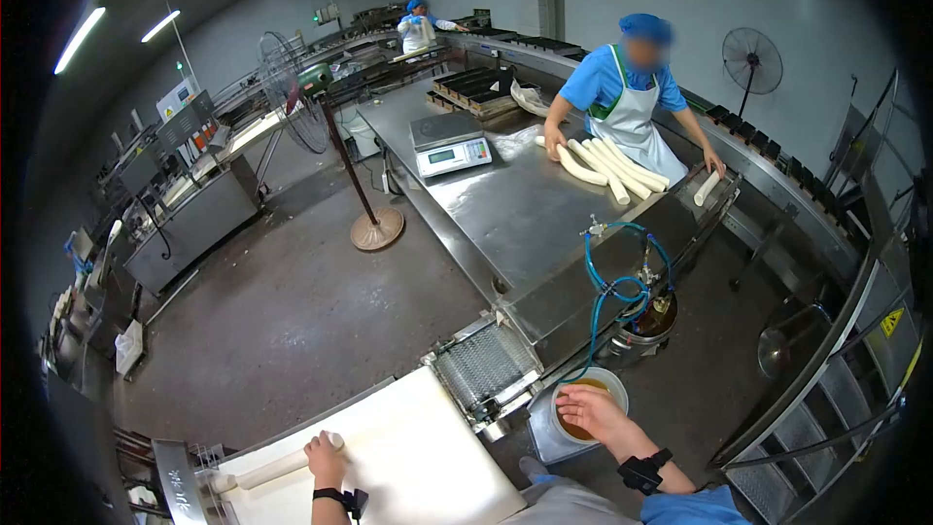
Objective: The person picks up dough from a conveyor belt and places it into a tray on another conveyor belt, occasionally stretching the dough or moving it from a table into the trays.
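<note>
Resting left hand (326,460): bare, at 7 o'clock from view centre; fingers curl over one end of a long, cream-coloured, cylindrical dough-like roll (275,469). Contact apparent; cannot tell whether fingers clamp or merely lie on top.
Cream roll: lies on the smooth, white, flat belt (428,462), running from the hand towards 8 o'clock.
Bare right hand (590,414): at 5 o'clock, over a round, white plastic bucket (621,392) of amber liquid (573,430); fingers lightly bent, nothing seen between them. Dipping or clear of liquid: cannot tell.
Roll handling: judged soft, pliable, moderately heavy for its length; likely to dent under a pinch, sag if raised by one end, and slip if fingers are wet.
Roll hold: best taken from beneath, both palms spread along the length.
Steel table (505,228): similar cream rolls (617,172) at 2 o'clock, beside a co-worker (632,102) in blue cap and white apron; grey-and-white digital scale (453,148) at 12 o'clock.
</note>
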Demonstrator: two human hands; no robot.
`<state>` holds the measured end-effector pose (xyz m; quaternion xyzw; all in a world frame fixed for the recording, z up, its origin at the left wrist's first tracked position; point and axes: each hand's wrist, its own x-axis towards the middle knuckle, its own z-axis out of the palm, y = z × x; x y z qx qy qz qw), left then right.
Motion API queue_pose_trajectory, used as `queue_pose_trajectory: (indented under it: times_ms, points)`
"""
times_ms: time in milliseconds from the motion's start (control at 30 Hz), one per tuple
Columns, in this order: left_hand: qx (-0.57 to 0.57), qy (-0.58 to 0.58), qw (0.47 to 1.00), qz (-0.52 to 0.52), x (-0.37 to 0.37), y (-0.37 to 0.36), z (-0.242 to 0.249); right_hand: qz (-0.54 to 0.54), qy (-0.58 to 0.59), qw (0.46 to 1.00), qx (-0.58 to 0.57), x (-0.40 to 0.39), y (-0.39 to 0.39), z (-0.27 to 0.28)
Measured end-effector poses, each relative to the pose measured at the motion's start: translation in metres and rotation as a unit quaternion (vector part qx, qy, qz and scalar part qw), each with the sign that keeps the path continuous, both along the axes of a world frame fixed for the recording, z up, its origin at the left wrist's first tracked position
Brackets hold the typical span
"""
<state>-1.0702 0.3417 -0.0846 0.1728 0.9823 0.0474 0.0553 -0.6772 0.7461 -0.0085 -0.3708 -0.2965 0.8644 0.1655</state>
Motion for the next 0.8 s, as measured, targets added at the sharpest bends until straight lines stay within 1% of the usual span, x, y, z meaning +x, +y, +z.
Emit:
queue_pose_trajectory:
  times_ms: [33, 67, 100, 167, 233, 300, 333, 367, 433, 467, 500, 567, 600, 667, 700, 733, 800]
  points:
    - [-0.030, 0.008, 0.999, -0.022, 0.005, -0.001, 0.005, 0.001, 0.000, 1.000, 0.001, 0.004, 0.000, -0.001]
    - [-0.009, 0.081, 0.996, -0.026, 0.009, 0.002, 0.002, -0.011, -0.008, 1.000, 0.000, 0.008, -0.002, -0.003]
    - [-0.010, 0.081, 0.996, -0.024, 0.011, -0.002, 0.003, -0.022, -0.016, 1.000, -0.001, 0.011, -0.005, -0.005]
    - [-0.019, 0.022, 0.999, -0.035, 0.017, -0.003, 0.011, -0.022, -0.031, 0.999, -0.006, 0.014, -0.010, -0.012]
    - [-0.005, 0.041, 0.998, -0.040, 0.020, -0.006, 0.006, -0.025, -0.042, 0.999, -0.009, 0.013, -0.015, -0.018]
    - [0.059, -0.020, 0.998, -0.032, 0.026, -0.006, 0.011, -0.005, -0.029, 0.999, -0.018, 0.012, -0.020, -0.025]
    - [0.112, -0.018, 0.994, 0.006, 0.020, -0.010, 0.002, 0.004, -0.022, 0.999, -0.027, 0.010, -0.021, -0.028]
    - [0.111, -0.015, 0.994, 0.008, 0.011, -0.016, 0.003, 0.007, -0.020, 0.999, -0.028, 0.009, -0.023, -0.027]
    - [0.303, -0.021, 0.951, 0.063, -0.007, -0.022, 0.018, 0.042, -0.014, 0.999, -0.005, -0.001, -0.023, -0.020]
    - [0.336, 0.011, 0.941, 0.039, -0.004, -0.016, 0.046, 0.048, -0.012, 0.999, -0.006, -0.009, -0.023, -0.011]
    - [0.369, 0.043, 0.928, 0.015, 0.003, -0.009, 0.086, 0.060, -0.010, 0.998, 0.011, -0.018, -0.025, 0.001]
    - [0.532, -0.039, 0.846, 0.015, 0.010, -0.004, 0.142, 0.077, -0.006, 0.997, 0.028, -0.039, -0.029, 0.016]
    - [0.591, -0.083, 0.802, 0.016, 0.037, 0.011, 0.194, 0.104, 0.015, 0.994, 0.031, -0.050, -0.033, 0.020]
    - [0.687, -0.093, 0.720, -0.010, 0.060, 0.010, 0.234, 0.163, 0.052, 0.984, 0.043, -0.072, -0.043, 0.027]
    - [0.727, -0.102, 0.679, -0.021, 0.075, 0.011, 0.253, 0.170, 0.052, 0.983, 0.044, -0.081, -0.050, 0.036]
    - [0.728, -0.097, 0.678, -0.018, 0.088, 0.012, 0.268, 0.222, 0.069, 0.972, 0.036, -0.089, -0.057, 0.048]
    - [0.802, -0.188, 0.541, -0.172, 0.108, 0.017, 0.291, 0.322, 0.099, 0.941, 0.032, -0.099, -0.060, 0.052]
